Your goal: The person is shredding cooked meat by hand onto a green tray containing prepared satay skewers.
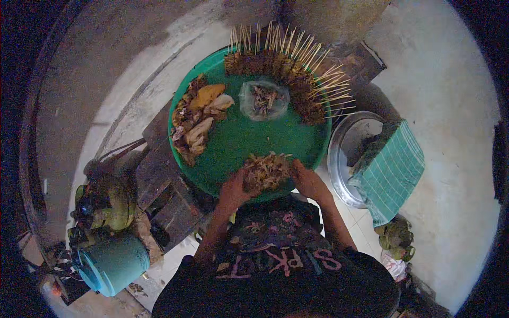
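Note:
A heap of small cut pieces, apparently meat [268, 171], lies at the near edge of a large round green tray [246, 139]. My left hand [238, 185] cups the heap's left side, its fingertips partly hidden. On the other side, my right hand [308, 179] presses against the heap with bent fingers. Skewered meat [278, 69] is fanned along the tray's far and right rim, the bare stick ends pointing outward. Larger pieces that look like cooked meat [201, 117] are piled at the left. Mid-tray sits a clear plastic bag [264, 100] holding small dark pieces.
Right of the tray stands a wide metal basin [342, 175], partly covered by a green checked cloth [391, 175]. A dark wooden bench [171, 210] is at the left. Green coconut-like fruits [111, 202] and a blue bucket [115, 262] are at lower left.

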`<state>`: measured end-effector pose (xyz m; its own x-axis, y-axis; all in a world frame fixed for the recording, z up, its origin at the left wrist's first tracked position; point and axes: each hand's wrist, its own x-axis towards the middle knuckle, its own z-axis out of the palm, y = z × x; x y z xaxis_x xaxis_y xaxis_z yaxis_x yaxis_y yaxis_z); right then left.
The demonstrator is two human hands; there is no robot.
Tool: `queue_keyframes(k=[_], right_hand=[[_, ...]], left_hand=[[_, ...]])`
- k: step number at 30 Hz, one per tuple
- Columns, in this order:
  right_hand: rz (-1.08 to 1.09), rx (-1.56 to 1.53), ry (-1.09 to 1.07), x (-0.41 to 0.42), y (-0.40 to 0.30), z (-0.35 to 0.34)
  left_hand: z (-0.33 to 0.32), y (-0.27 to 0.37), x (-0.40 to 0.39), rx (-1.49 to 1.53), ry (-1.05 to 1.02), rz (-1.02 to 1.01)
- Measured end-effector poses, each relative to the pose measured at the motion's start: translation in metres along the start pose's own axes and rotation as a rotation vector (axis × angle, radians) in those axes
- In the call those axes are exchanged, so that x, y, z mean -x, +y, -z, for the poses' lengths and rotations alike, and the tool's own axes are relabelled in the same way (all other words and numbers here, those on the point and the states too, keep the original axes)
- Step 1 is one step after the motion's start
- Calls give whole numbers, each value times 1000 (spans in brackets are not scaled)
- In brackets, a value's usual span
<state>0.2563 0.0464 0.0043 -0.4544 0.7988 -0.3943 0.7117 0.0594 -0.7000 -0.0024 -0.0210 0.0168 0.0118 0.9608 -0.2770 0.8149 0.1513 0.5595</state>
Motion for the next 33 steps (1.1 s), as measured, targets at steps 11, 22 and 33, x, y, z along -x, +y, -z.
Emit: queue_keyframes(k=[11, 22, 33], right_hand=[[43, 43, 196, 26, -51, -14], [-170, 38, 447, 49, -58, -75], [-181, -66, 333, 37, -70, -77]], left_hand=[[-10, -29, -3, 19, 155, -63], [-20, -41, 1, 16, 107, -179], [-44, -53, -16, -128, -45, -109]])
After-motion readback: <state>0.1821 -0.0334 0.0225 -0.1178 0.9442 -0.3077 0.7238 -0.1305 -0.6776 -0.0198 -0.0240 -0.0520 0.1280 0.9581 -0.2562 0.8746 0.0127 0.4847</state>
